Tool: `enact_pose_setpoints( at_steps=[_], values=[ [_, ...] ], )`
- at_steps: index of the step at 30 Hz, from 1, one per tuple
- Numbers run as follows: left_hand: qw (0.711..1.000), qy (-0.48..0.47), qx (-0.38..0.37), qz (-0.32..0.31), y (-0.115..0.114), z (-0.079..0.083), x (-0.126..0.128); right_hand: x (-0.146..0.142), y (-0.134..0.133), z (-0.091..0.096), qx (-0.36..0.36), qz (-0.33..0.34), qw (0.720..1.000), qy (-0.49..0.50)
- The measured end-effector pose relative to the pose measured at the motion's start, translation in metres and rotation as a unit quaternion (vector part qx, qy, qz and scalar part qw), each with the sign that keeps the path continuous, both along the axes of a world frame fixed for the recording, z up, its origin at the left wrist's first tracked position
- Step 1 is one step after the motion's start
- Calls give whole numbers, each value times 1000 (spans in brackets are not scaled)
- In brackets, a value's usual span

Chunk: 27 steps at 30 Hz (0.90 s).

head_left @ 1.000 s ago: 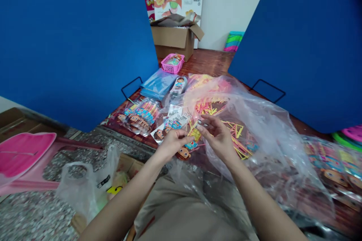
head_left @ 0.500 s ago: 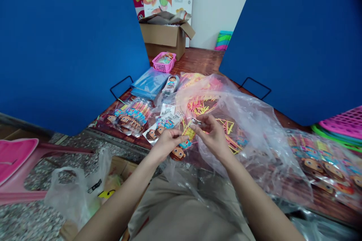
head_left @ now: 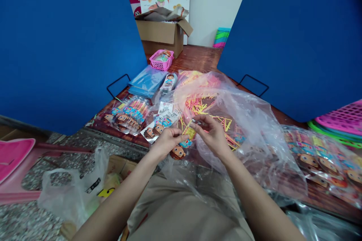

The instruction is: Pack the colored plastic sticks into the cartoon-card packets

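Observation:
Between my hands is a small clear packet (head_left: 187, 142) with a blue label and a cartoon face at its lower end, and yellow sticks inside. My left hand (head_left: 169, 142) pinches its left edge between thumb and finger. At its upper end, the thumb and fingers of my right hand (head_left: 212, 134) are closed on the packet's top. Just beyond lie loose yellow and pink sticks (head_left: 198, 104) in and around a large clear plastic bag (head_left: 249, 120). Cartoon-face cards (head_left: 158, 128) lie left of the packet, near a pile of filled packets (head_left: 131, 115).
Blue panels (head_left: 68, 45) rise on the left and the right (head_left: 294, 45). At the back stand an open cardboard box (head_left: 158, 32) and a pink basket (head_left: 161, 60). More filled packets (head_left: 313, 154) lie at right, by stacked baskets (head_left: 342, 118). A pink stool (head_left: 17, 158) is at left.
The view has shifted slightly, so the surroundings appear a little further left and up. Both hands keep their hold on the packet, with barely any movement.

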<state>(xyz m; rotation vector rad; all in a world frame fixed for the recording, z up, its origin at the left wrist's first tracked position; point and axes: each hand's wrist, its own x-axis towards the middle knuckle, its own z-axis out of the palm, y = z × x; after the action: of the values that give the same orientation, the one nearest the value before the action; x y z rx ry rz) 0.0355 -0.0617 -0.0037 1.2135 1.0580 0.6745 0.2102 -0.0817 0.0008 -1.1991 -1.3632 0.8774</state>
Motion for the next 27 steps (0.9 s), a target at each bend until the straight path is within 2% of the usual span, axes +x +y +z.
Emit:
enact_pose_setpoints(
  at_steps=[3, 9, 13, 16, 19, 21, 23, 25, 27],
  values=[
    [1000, -4, -6, -6, 0, 0, 1, 1, 0, -3, -2, 10, 1000, 26],
    [998, -38, -46, -14, -2, 9, 4, 2, 3, -5, -32, 24, 996, 78],
    [998, -37, -36, -18, 0, 5, 1, 3, 1, -5, -42, 24, 998, 26],
    [999, -23, -19, -21, 0, -2, -3, 3, -1, -6, -36, 51, 998, -30],
    [999, -12, -8, -30, 1, -1, -12, 2, -1, -5, -15, 59, 998, -24],
    [1000, 1, 4, -20, 6, 9, -28, 1, -1, -5, -7, 23, 1000, 19],
    [999, 26, 27, 16, 19, 25, -57, 3, -1, -6, -21, -10, 998, 65],
    [992, 81, 69, 74, 41, 42, -98, 8, -2, -11, -49, -20, 995, 83],
    [971, 167, 106, 133, 71, 55, -146, 13, -2, -18, -78, -4, 994, 74]
  ],
)
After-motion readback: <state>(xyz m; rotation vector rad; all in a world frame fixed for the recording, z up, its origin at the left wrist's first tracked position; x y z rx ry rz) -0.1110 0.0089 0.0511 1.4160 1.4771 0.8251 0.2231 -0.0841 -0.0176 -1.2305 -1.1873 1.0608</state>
